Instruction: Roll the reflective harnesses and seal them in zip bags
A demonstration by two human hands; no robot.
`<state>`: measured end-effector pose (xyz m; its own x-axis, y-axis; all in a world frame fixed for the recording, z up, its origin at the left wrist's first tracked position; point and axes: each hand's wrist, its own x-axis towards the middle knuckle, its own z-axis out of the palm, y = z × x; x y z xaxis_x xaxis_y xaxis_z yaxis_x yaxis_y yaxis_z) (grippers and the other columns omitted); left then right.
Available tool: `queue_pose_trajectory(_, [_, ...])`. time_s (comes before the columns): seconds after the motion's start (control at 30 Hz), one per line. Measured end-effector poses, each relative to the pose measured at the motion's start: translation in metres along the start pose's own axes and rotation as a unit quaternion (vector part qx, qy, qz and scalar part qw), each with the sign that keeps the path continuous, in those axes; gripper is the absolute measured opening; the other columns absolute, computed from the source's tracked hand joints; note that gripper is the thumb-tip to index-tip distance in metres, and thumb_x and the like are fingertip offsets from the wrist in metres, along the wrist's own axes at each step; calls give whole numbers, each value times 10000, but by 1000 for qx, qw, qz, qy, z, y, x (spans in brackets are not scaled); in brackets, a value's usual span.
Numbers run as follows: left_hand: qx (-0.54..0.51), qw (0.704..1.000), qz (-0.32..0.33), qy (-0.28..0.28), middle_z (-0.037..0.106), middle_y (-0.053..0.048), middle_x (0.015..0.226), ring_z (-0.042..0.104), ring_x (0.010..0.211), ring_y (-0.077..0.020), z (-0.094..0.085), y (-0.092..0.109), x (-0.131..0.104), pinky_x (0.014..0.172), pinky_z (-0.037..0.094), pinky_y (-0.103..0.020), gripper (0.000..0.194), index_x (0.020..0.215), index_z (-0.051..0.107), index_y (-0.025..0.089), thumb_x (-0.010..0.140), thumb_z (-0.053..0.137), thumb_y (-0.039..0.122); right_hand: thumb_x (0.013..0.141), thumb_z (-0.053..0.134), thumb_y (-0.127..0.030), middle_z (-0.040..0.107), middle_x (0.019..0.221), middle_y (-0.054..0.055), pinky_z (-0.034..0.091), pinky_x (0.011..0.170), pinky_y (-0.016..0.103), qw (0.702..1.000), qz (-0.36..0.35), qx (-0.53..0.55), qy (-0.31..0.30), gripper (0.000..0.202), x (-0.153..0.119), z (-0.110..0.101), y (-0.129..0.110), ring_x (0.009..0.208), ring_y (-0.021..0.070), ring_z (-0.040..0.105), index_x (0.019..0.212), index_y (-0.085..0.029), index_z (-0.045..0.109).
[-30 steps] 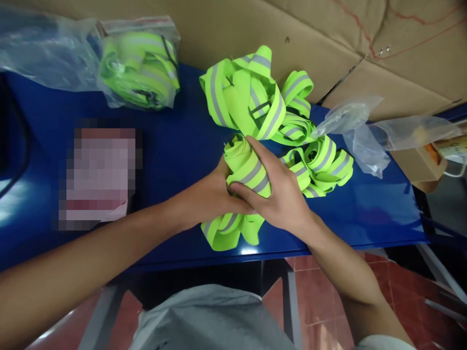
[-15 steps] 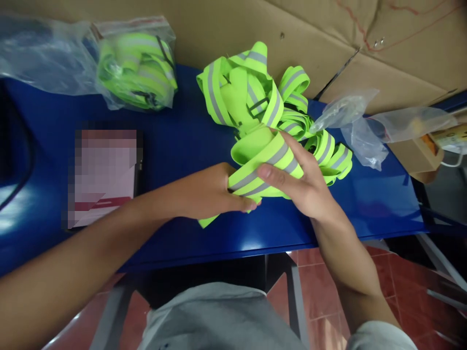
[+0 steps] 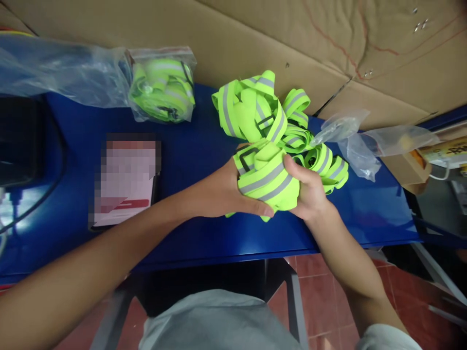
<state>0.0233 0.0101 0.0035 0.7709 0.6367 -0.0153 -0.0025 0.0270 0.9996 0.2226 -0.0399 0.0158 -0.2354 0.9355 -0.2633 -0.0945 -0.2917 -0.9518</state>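
A bundle of neon yellow-green strap [image 3: 268, 177] with grey stripes and a black buckle is held between both hands, low over the blue table. My left hand [image 3: 233, 192] wraps round its left side, thumb across the front. On the bundle's right side, my right hand [image 3: 310, 189] grips with the thumb on top; its other fingers are mostly hidden behind. Just beyond the hands, a loose coil of the same strap [image 3: 248, 107] lies at the back of the table, with smaller coils [image 3: 323, 160] to its right.
A clear bag with strap inside [image 3: 164, 90] lies at the back left, beside more clear plastic [image 3: 73, 73]. A phone-like device [image 3: 124, 180] rests on the blue table [image 3: 182, 238]. Clear bags [image 3: 359, 146] and a cardboard box [image 3: 408, 170] are at the right. Cardboard [image 3: 237, 39] borders the back.
The held strap is now a more compact bundle, with its buckle showing on top. My right hand has shifted to its right side. The whole view has moved a little.
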Motion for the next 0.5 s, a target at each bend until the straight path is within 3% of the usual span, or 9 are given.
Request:
queue_pose_trajectory(0.1, [-54, 989, -47, -130, 782, -15, 1067, 733, 1030, -259, -9, 6, -6, 981, 581, -435, 362, 1133, 752, 220, 785, 828, 287, 907, 574, -730, 772, 1246, 81, 524, 1144, 527, 999, -29, -41, -1, 661, -1, 2, 4, 1365, 304, 623, 1278, -204, 725])
queue_pose_trajectory(0.2, [-22, 989, -52, -138, 784, -18, 987, 734, 1036, -276, -19, 6, -8, 976, 581, -434, 281, 1032, 787, 220, 758, 832, 256, 919, 588, -706, 796, 1176, 74, 546, 1117, 517, 998, -23, -49, -24, 618, -3, 3, 5, 1316, 295, 662, 1245, -202, 738])
queue_pose_trajectory(0.3, [-3, 989, -43, -141, 778, -39, 1034, 726, 1042, -291, -19, 4, -4, 970, 587, -440, 332, 1023, 778, 240, 715, 884, 306, 928, 572, -721, 802, 1151, 82, 543, 1124, 511, 999, 6, -29, -37, 640, -1, 3, 4, 1294, 294, 677, 1253, -193, 733])
queue_pose_trajectory(0.37, [20, 997, 2, -79, 749, -42, 1128, 683, 1147, -305, -13, 2, 0, 1053, 543, -460, 483, 1095, 743, 250, 668, 932, 373, 919, 610, -699, 795, 1178, 81, 536, 1134, 521, 1000, -1, -14, -3, 629, 3, 2, 3, 1286, 297, 683, 1297, -206, 708])
queue_pose_trajectory(0.4, [45, 998, 36, -20, 721, -50, 1187, 642, 1215, -317, -9, 2, 1, 1099, 507, -467, 603, 1143, 717, 251, 617, 966, 409, 915, 630, -683, 791, 1195, 80, 531, 1140, 528, 1000, -11, -11, 27, 621, 6, 1, 3, 1284, 299, 684, 1315, -213, 696])
queue_pose_trajectory(0.5, [160, 956, 118, 216, 601, -102, 1329, 541, 1287, -346, 1, 3, 0, 1130, 440, -462, 904, 1238, 630, 228, 470, 1030, 487, 922, 597, -709, 786, 1205, 88, 527, 1145, 538, 991, -55, -25, 123, 633, 12, 0, 5, 1285, 303, 681, 1297, -208, 696])
